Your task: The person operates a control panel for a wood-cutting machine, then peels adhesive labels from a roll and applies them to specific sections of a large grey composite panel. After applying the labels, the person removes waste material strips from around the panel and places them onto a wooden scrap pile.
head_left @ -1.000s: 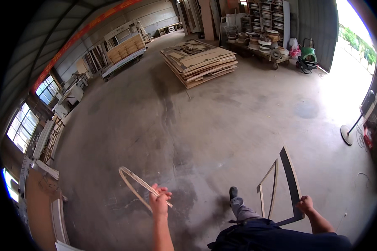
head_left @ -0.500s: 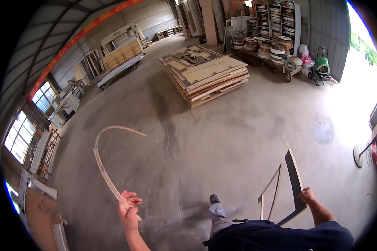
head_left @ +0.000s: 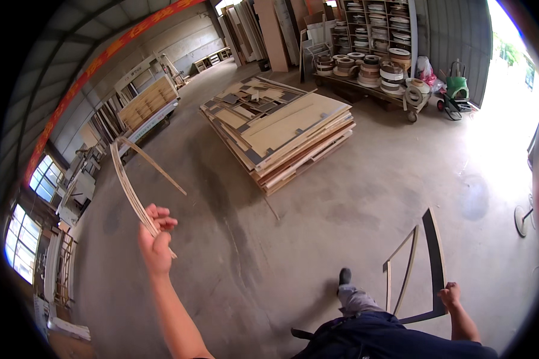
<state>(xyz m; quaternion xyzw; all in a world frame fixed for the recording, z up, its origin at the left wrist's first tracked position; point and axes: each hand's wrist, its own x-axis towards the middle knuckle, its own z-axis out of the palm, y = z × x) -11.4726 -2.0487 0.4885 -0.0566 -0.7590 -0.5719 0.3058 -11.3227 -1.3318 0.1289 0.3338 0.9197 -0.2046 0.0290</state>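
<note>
My left hand [head_left: 156, 238] is raised out front, closed round a bundle of thin bent wood strips [head_left: 127, 186]. The strips rise from the fist, and one droops over toward the floor at its far end. Low on my right side, my right hand [head_left: 451, 294] grips the edge of a dark angled board frame [head_left: 435, 257] with a pale cut edge. Beside that frame, nearer my legs, stand narrow pale strips [head_left: 408, 269] joined at angles; my body hides their lower ends.
Ahead lies a large stack of cut boards [head_left: 305, 128] on the concrete floor [head_left: 221, 239]. Behind it to the right stands a low cart [head_left: 377, 93] bearing rolls of edging, near a green wheeled machine [head_left: 457, 90]. A loaded panel trolley [head_left: 150, 113] stands far left.
My left arm has lifted and reached farther forward with the strips. The board stack appears closer, and I have taken a step. The right hand still carries the frame.
</note>
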